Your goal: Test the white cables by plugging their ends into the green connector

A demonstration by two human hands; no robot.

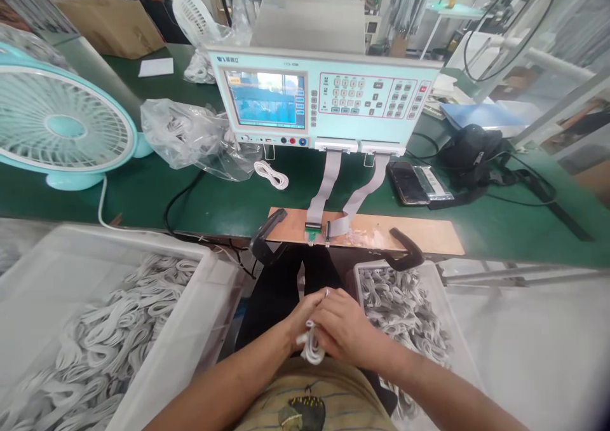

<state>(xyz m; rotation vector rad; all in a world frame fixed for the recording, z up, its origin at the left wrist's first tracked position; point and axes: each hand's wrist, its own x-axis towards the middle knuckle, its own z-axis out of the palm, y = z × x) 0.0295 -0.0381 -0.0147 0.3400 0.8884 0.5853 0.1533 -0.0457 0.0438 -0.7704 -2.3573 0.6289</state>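
Observation:
A coiled white cable [313, 349] is gripped between my two hands, just above my lap. My left hand [301, 313] is closed round its upper part, with the fingers partly hidden. My right hand [345, 326] wraps over the same coil from the right side. A small metal tip [326, 292] shows at the top of my fingers. Beyond my hands, a copper-coloured board [395, 226] lies at the table's front edge, carrying a small green circuit board [312, 235] and a connector [328, 232] joined to grey ribbon cables [328, 186].
Clamps [267, 235] [404, 250] hold the board. Behind stands a tester with a screen [267, 100]. A white bin [190, 291] at left and another bin [448, 316] at right hold coiled cables. One coil [271, 175], a fan [67, 126] and a phone [408, 183] rest on the table.

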